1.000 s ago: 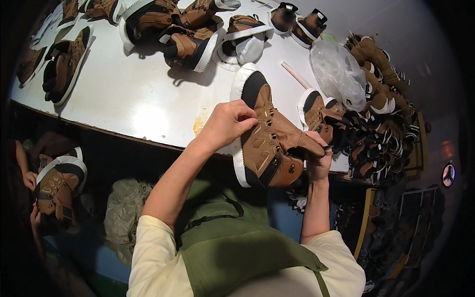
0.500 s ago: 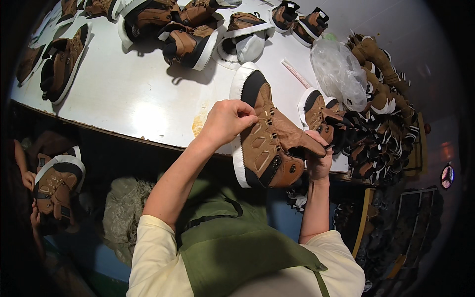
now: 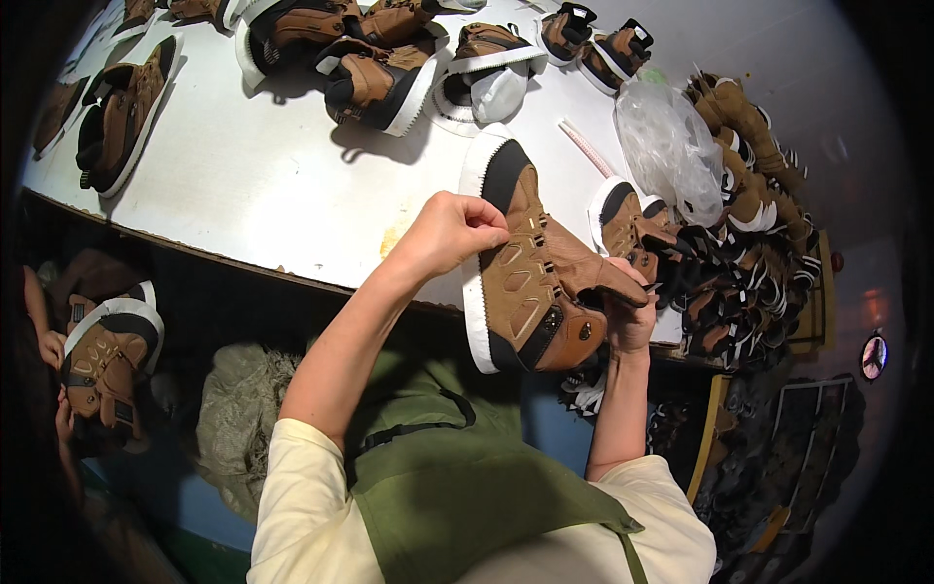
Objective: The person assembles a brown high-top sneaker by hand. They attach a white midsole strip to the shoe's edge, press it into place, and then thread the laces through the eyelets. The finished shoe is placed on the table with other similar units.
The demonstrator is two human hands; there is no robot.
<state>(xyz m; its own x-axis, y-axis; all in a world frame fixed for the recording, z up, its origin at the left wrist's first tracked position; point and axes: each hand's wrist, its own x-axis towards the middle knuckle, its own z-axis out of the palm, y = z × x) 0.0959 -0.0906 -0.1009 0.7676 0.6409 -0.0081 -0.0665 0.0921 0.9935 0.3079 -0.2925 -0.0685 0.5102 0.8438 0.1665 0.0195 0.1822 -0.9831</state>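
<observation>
Boot (image 3: 525,287) sits between the person's two hands (image 3: 443,234).

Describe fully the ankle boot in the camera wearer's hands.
The ankle boot looks like brown leather, with black toe and heel panels, outlined side shapes, dark lace fittings and a white, toothed rim. It is held sideways at the table, toe pointing away. The right hand grips its ankle opening; the left hand pinches near its lace row.

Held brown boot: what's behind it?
Behind the brown boot, the white table shows, its near edge reappearing either side; whatever the boot's body directly covers cannot be seen.
</observation>
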